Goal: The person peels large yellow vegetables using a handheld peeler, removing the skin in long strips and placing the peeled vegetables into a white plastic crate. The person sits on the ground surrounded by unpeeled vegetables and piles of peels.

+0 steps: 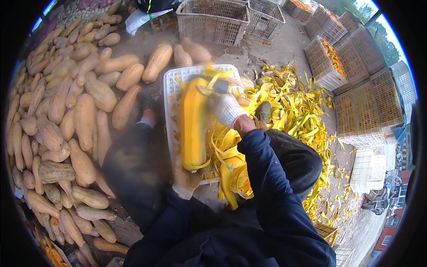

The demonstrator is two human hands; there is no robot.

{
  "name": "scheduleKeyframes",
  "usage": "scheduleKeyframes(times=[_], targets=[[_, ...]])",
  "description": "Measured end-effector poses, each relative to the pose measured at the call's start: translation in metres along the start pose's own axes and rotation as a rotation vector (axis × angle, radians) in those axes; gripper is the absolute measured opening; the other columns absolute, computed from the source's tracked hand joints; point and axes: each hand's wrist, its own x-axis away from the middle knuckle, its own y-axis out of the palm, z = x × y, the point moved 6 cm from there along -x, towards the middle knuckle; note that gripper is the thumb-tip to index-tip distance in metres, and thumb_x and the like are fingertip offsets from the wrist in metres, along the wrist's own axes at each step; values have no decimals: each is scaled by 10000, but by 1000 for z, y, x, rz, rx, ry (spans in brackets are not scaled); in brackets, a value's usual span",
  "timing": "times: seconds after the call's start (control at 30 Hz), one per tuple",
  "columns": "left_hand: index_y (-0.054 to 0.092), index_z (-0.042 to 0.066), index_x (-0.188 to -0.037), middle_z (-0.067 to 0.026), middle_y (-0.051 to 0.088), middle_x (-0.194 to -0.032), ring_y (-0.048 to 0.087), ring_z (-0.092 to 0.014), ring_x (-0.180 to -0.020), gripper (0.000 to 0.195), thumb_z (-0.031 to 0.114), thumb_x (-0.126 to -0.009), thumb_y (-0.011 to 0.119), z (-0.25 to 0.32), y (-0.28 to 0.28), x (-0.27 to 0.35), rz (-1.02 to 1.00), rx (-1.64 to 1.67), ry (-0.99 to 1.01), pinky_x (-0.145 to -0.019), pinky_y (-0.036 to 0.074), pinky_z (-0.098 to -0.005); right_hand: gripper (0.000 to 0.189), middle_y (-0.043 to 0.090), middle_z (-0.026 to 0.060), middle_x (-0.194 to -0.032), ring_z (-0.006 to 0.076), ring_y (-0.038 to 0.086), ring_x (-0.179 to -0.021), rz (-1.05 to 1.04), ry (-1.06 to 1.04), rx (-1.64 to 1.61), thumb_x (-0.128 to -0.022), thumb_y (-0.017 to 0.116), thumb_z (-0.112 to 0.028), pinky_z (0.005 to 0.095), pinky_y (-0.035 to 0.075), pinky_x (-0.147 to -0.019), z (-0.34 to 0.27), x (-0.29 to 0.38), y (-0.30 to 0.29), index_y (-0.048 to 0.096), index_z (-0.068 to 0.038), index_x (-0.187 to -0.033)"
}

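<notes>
A long, mostly peeled butternut-type squash (193,116) lies lengthwise on a white plastic crate (169,100) between my knees. Its flesh shows bright yellow, with a greenish streak along the right side. My left hand (186,178), in a soiled knit glove, holds its near end from below. My right hand (230,108), in a white knit glove, grips a hand peeler (202,90) over the squash's far right side. Blur hides part of this tool. Yellow peel strips (230,160) drape over the crate's right side, and more curl at its far end.
A large heap of unpeeled squash (83,116) covers the floor at left. Peelings (293,113) pile up at right around my foot. Plastic crates (213,23) stand ahead; stacked crates (353,110) line the right, some holding orange pieces (333,58). A motorcycle (380,200) is farther right.
</notes>
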Motion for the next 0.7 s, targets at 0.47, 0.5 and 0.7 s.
scheduleKeyframes(times=[0.47, 0.5, 0.7], targets=[[598, -2, -1454, -204, 710, -1366, 715, -395, -1207, 630, 477, -1045, 581, 7, 6, -7, -205, -247, 39, -1035, 611, -527, 459, 737, 317, -1057, 498, 729, -981, -375, 55, -41, -1024, 640, -321, 577, 583, -870, -147, 228, 24, 618, 21, -1329], [587, 10, -1475, -199, 698, -1391, 700, -413, -1231, 631, 463, -1036, 598, 4, 6, -9, -266, -106, -21, -1045, 596, -570, 449, 735, 314, -1047, 488, 730, -986, -350, 130, -53, -1027, 636, -324, 576, 582, -861, -135, 217, 12, 624, 15, -1322], [589, 164, -1527, -148, 649, -1502, 669, -408, -1305, 596, 418, -996, 676, 1, -17, -7, 35, 3, -4, -1063, 558, -676, 388, 740, 319, -1030, 498, 721, -960, -3, 49, 11, -1050, 559, -297, 546, 572, -830, -40, 12, -52, 721, 43, -1144]])
